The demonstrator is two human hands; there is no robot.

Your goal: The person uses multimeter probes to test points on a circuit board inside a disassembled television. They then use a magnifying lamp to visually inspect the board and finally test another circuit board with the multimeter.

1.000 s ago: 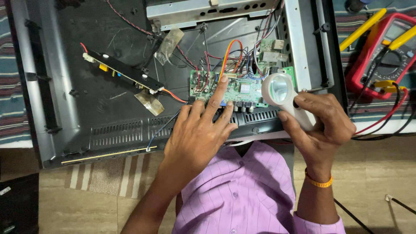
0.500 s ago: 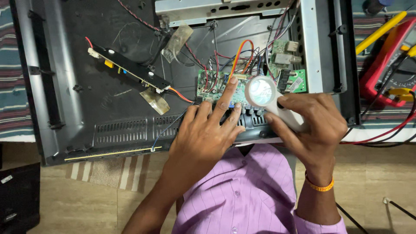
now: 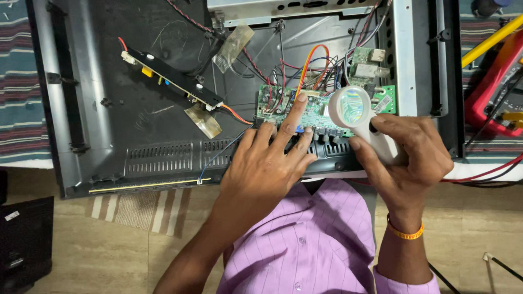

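**Open Case with Circuit Board, Both Hands at Work**

Landmark: green circuit board (image 3: 305, 111); all places are given from it.

Container: dark open case (image 3: 152, 109), shallow, lying flat on the table (image 3: 16, 81), which is covered with a striped cloth. The circuit board sits inside the case, low and right of centre.

Contents of the case:
- Circuit board, fixed flat, studded with small parts.
- Bundle of coloured wires (image 3: 310, 65), looping up from the board's top edge; one orange strand arches highest.
- Long black strip board (image 3: 169, 81), well to the left of the circuit board and lying at a slant, with a patch of clear tape at its lower end.
- Metal bracket (image 3: 406, 54), upright along the board's right side.
- Small second board (image 3: 366, 62), just above the circuit board's right end.

Hands:
- Left hand (image 3: 267, 169): below the board, grip spread, fingers fanned out, index fingertip touching the board's surface, the other fingers resting on the case edge.
- Right hand (image 3: 406, 158): lower right of the board, grip pressed together round the handle of a white magnifying glass (image 3: 353, 108), whose round lens hovers over the board's right part.

Outside the case: red meter (image 3: 493, 87) with yellow probe, far right of the board, on the table.
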